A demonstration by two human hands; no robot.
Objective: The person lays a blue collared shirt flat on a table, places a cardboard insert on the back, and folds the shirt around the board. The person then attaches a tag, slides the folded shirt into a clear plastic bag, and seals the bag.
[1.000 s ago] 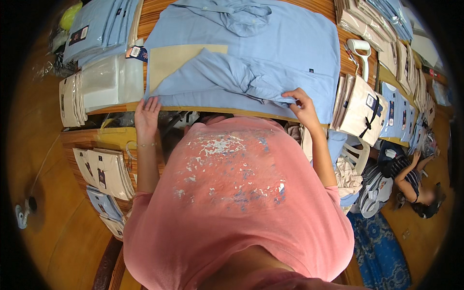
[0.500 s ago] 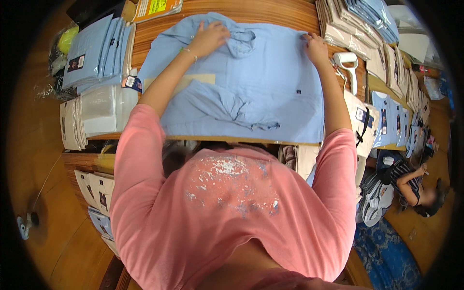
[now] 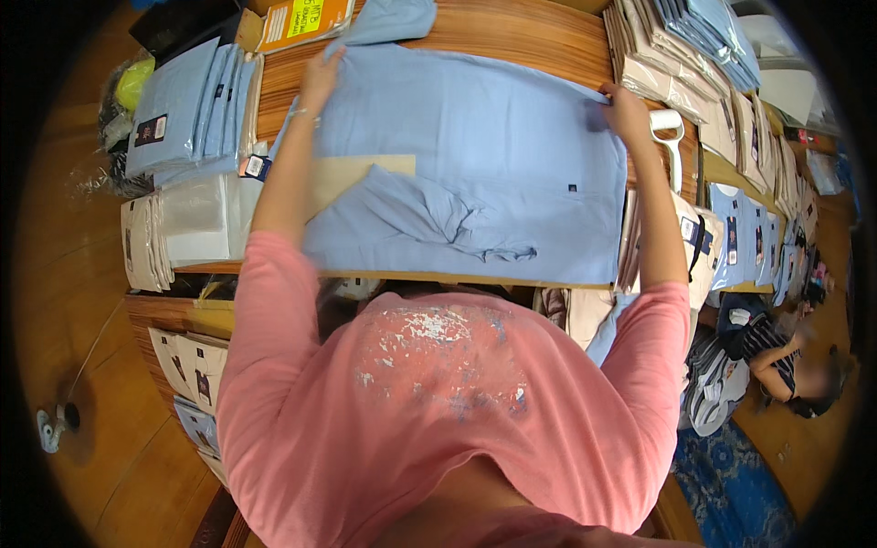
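Observation:
A light blue shirt (image 3: 475, 119) lies spread across the wooden table, with a small dark label near its right side. Its far left part, beside a sleeve that reaches out beyond the far edge, is pinched in my left hand (image 3: 320, 78). My right hand (image 3: 625, 111) grips the far right corner of the cloth. One sleeve lies bunched over the near left portion of the shirt. Partly under that sleeve, a flat beige board (image 3: 365, 175) rests on the cloth. Both sets of fingertips are partly hidden by the hands.
Packed blue shirts (image 3: 178, 114) and clear plastic bags (image 3: 196, 219) sit on the left. A white-handled roller (image 3: 671, 146) and stacks of packed beige garments (image 3: 658, 68) are on the right. An orange notebook (image 3: 306, 20) lies at the back; another person (image 3: 776, 356) sits far right.
My left hand has moved left and away from me, carrying the shirt's edge; the bunched far sleeve now stretches out beyond it. My right hand has shifted slightly right, still at the far corner.

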